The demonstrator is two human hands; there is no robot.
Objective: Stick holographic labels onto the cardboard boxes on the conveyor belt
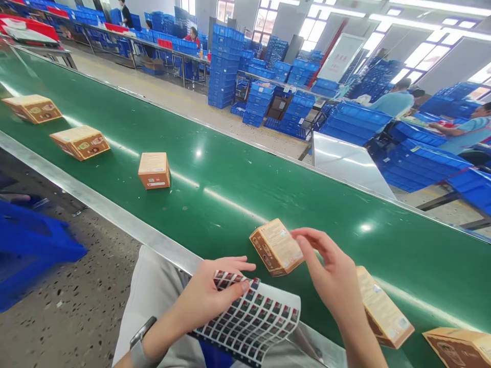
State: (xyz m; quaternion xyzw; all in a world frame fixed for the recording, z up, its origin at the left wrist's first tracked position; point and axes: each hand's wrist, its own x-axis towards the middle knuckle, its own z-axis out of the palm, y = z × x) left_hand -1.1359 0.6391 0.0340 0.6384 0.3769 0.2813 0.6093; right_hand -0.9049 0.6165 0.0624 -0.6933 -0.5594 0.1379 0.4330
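Observation:
My left hand (209, 296) grips a curled sheet of small red-and-black stickers (255, 319) over my lap. My right hand (330, 276) hovers above the green conveyor belt (215, 189), fingers apart, its fingertips touching the top of a small brown carton (276, 247) lying on the belt. Another brown carton (383, 306) lies just right of my right wrist, partly hidden by it. A third carton (458, 346) sits at the lower right edge.
Three more brown cartons (154, 170) (80, 142) (32, 108) lie spaced along the belt to the left. A metal rail (99, 207) edges the belt near me. Stacked blue crates (226, 66) and seated people fill the far side. A blue bin (26, 240) stands at my left.

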